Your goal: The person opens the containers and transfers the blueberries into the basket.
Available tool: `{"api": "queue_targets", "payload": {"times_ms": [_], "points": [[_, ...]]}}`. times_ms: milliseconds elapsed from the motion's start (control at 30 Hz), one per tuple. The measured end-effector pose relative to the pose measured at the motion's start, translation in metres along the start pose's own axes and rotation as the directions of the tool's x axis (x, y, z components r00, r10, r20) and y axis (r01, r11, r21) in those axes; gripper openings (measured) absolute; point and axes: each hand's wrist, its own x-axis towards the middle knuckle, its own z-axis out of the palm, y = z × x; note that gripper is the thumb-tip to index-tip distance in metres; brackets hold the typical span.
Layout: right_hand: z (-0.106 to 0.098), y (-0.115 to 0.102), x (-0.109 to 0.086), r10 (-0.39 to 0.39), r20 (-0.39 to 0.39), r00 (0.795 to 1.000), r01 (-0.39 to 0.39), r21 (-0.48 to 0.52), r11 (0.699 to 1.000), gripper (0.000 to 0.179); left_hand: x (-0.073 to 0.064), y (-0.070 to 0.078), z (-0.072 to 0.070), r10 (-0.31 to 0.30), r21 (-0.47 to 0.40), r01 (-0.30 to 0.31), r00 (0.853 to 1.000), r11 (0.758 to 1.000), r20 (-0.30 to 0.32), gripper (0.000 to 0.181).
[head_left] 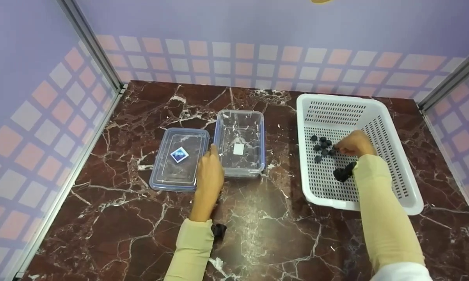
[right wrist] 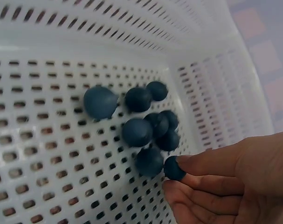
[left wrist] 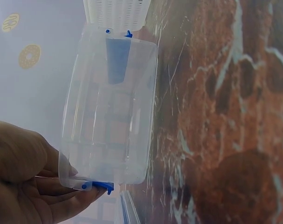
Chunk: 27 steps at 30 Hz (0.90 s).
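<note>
My right hand [head_left: 355, 143] reaches into a white slotted basket [head_left: 301, 171]. Between thumb and fingers it pinches a blueberry [right wrist: 174, 168], seen close up in the right wrist view. Several more blueberries [right wrist: 137, 132] lie clustered beside it on the basket floor. On the left, my left hand [head_left: 210, 171] holds the near left side of a clear plastic container [head_left: 240, 170] with blue clip sides. In the left wrist view the thumb is at the container's rim and the fingers lie under a blue clip [left wrist: 103, 185]. A white label [head_left: 238, 149] shows through the container's bottom.
Left of the container lies its clear lid [head_left: 176, 171] with a blue edge and a blue diamond sticker [head_left: 179, 155]. Everything stands on a dark red marbled table [head_left: 258, 226]. Tile-patterned walls [head_left: 234, 54] enclose the back and both sides.
</note>
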Motion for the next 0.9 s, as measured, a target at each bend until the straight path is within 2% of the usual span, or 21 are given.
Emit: {"api": "queue_targets", "payload": {"times_ms": [233,367,467,567,667,733,900], "points": [[-0.002,0.006,0.001,0.018,0.000,1.000,-0.018,0.003,1.000,0.012,0.002,0.003,0.001,-0.004,-0.016,0.005,1.000,1.000,0.028,0.048],[-0.006,0.006,0.000,0.016,-0.004,1.000,-0.016,-0.030,0.999,0.011,0.003,0.004,0.002,-0.003,-0.022,0.004,0.999,1.000,0.040,0.050],[-0.010,0.003,-0.003,-0.007,-0.020,1.000,0.005,-0.074,0.997,0.012,0.004,0.003,0.004,-0.007,-0.028,0.009,0.999,1.000,0.045,0.050],[-0.015,-0.005,-0.010,-0.075,-0.040,0.996,0.069,-0.141,0.988,0.016,0.005,0.001,0.005,-0.014,-0.041,0.016,0.999,0.999,0.046,0.049],[-0.015,-0.017,-0.021,-0.189,-0.081,0.979,0.165,-0.243,0.956,0.022,0.005,-0.002,0.006,-0.031,-0.070,0.034,0.998,0.997,0.050,0.049],[-0.013,-0.027,-0.031,-0.270,-0.116,0.956,0.227,-0.293,0.929,0.025,0.006,-0.004,0.006,-0.044,-0.093,0.048,0.998,0.995,0.047,0.044],[-0.001,-0.049,-0.055,-0.375,-0.172,0.911,0.311,-0.312,0.898,0.036,0.008,-0.008,0.006,-0.054,-0.127,0.056,0.998,0.990,0.019,0.035]]}}
